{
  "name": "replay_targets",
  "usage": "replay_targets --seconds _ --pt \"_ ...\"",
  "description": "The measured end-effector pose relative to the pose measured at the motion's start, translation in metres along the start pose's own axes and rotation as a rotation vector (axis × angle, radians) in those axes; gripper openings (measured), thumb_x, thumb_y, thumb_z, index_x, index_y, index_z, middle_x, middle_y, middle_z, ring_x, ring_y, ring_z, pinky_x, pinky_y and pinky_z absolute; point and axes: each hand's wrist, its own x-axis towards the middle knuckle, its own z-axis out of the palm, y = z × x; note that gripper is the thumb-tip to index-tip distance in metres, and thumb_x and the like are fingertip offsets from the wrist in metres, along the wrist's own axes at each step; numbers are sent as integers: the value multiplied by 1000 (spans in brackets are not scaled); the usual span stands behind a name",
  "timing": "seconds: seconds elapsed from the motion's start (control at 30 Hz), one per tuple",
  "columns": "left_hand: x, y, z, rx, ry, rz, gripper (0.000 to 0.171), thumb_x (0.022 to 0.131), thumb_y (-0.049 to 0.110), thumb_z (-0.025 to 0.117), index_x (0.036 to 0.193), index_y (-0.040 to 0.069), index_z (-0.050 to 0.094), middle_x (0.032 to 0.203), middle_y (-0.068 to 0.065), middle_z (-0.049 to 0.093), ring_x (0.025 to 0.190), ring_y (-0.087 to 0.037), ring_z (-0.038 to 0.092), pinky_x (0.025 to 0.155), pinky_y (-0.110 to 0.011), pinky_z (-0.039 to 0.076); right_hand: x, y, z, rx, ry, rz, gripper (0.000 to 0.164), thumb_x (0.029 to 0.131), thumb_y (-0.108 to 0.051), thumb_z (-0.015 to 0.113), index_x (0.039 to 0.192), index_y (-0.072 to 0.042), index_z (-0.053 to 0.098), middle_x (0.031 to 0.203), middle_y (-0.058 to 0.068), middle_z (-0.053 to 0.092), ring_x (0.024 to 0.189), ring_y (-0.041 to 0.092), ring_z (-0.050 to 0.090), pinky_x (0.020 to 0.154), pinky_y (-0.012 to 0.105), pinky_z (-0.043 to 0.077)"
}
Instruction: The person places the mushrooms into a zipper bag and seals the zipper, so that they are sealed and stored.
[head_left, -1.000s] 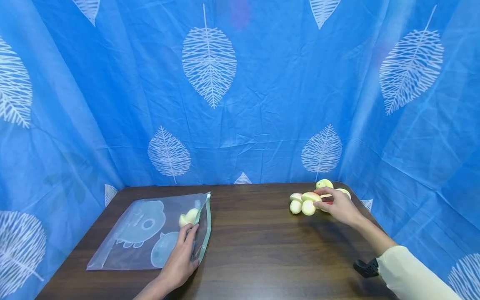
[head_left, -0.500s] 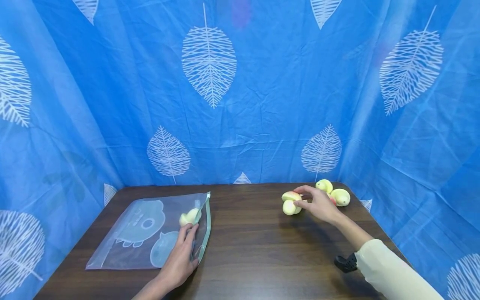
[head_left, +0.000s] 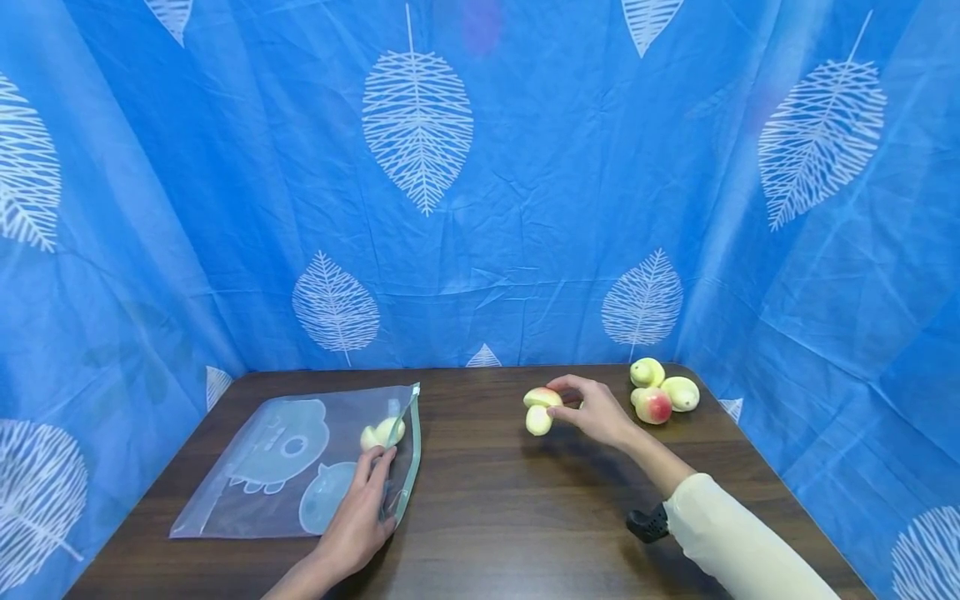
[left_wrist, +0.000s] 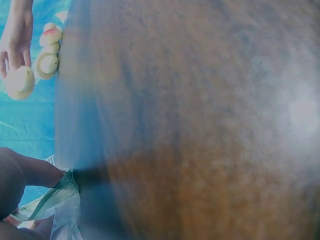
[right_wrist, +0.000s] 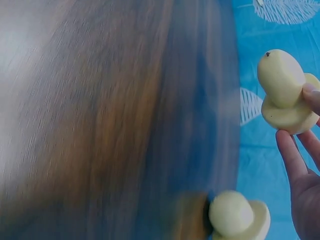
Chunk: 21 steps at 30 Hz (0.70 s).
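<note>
Above the middle of the dark table [head_left: 480,525], your right hand [head_left: 596,410] is pinching a pale, lobed fruit piece [head_left: 539,405] between thumb and fingertips; a firm, gentle hold should be serving best. Your left hand [head_left: 356,512] is gripping the mouth edge of a translucent bag [head_left: 345,408]; ideally you're spreading it wide, steering clear of the pale lump [head_left: 388,431] showing there.

Pale sleeve [head_left: 738,529] cut off below, bag [head_left: 341,423] partly hidden under left hand [head_left: 358,507]
</note>
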Motion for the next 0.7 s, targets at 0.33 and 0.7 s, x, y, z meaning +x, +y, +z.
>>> replay_targets --seconds 0.33,0.7 --pt "-1 2 -1 -2 -9 -9 96 64 -16 86 149 -7 42 147 -20 37 115 -36 58 86 -47 56 17 -11 30 52 -43 -21 36 90 -15 82 123 -5 71 115 6 72 105 27 69 88 45 57" --pt "0 4 -2 5 -21 1 97 64 -15 88 149 -8 42 147 -21 36 120 -38 56 89 -48 55 36 -36 66 99 -110 -54 34 92 -16 81 123 -6 70 115 5 72 105 26 69 90 44 56"
